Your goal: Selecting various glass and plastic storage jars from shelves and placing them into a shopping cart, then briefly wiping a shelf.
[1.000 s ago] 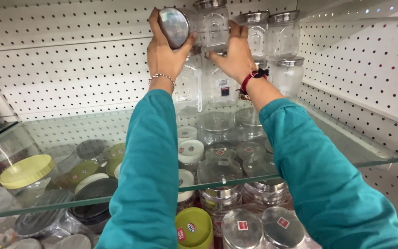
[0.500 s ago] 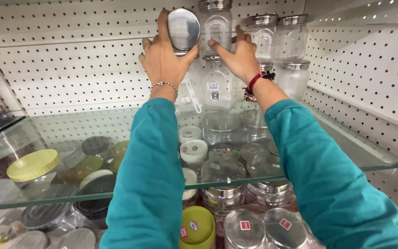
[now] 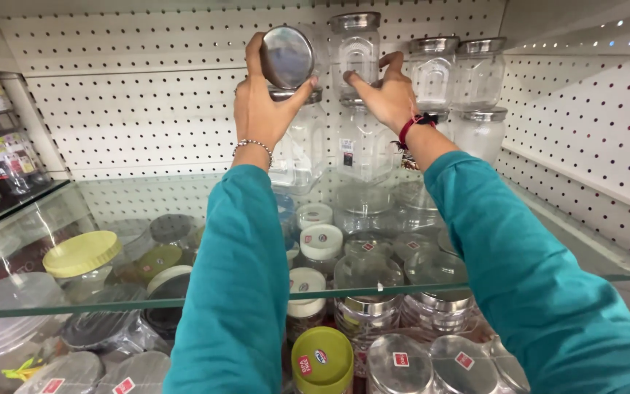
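I am facing a shop shelf unit backed by white pegboard (image 3: 133, 109), with more pegboard running down the side wall past my right arm. A glass shelf (image 3: 52, 241) lies level below my forearms, and through it I see the lids of many more jars on the shelf underneath, a pale yellow lid (image 3: 82, 253) off beyond my left elbow and a green lid (image 3: 321, 359) low between my sleeves.

My left hand (image 3: 260, 109) is raised and closed around a clear plastic jar (image 3: 289, 58) with a silver metal lid. My thumb sits on one side of the lid rim and my fingers (image 3: 254, 55) wrap the other. The jar is tipped on its side, so its long axis runs away from me toward the pegboard, lid facing back at me and base pointing to the wall. It hangs just above another clear jar (image 3: 297, 149) standing on the glass.

My right hand (image 3: 384, 91) is half open, fingertips spread and touching a stacked clear jar (image 3: 357, 51), just beside the fingers of my left hand. That jar stands upright on a taller one. More stacked silver-lidded jars (image 3: 457, 69) stand beyond my right knuckles.
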